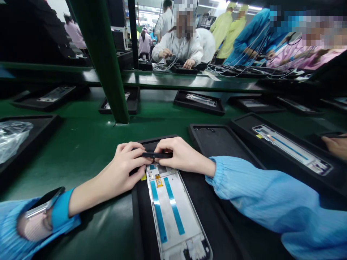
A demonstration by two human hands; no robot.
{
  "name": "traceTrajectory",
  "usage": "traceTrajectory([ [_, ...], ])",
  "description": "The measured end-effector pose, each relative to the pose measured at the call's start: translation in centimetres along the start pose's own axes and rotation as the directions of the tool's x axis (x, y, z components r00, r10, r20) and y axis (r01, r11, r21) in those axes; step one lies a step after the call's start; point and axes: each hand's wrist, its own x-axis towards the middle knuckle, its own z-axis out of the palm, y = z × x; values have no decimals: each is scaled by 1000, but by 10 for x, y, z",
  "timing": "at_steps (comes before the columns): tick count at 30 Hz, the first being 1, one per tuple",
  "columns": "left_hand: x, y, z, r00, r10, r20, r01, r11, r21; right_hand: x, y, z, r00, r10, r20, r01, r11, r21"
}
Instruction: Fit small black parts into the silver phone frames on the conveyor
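Phone frame (169, 213), far end at fingers (137, 163)

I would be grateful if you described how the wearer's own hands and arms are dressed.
The left hand and right hand are ungloved. Both arms have loose, light blue sleeves, the right one gathered at the cuff. The left wrist has a flat, brighter blue band and a watch with a dark face and pale strap.
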Motion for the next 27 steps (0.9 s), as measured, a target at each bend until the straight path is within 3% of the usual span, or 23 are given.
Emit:
traceTrajectory([
  [4,2,0,0,999,14,43,-16,999,48,1,5,-3,985,167,45,-172,975,141],
  [12,7,4,-3,994,92,57,-99,986,137,6,5,-1,943,310,122,-331,912,243],
  [17,10,4,-2,981,148,125,-173,958,230,7,7,0,947,303,108,-319,928,193],
  [20,7,-3,0,981,149,127,-169,972,164,4,10,0,963,266,35,-264,919,292],
  [22,4,-7,1,983,162,87,-168,983,75,3,10,0,957,279,-82,-225,889,398],
  [25,3,-11,1,987,160,-20,-161,985,-57,2,5,-1,899,341,-274,-176,855,487],
  [27,4,-11,1,990,119,-80,-128,985,-118,2,4,-1,864,397,-311,-199,835,512],
])
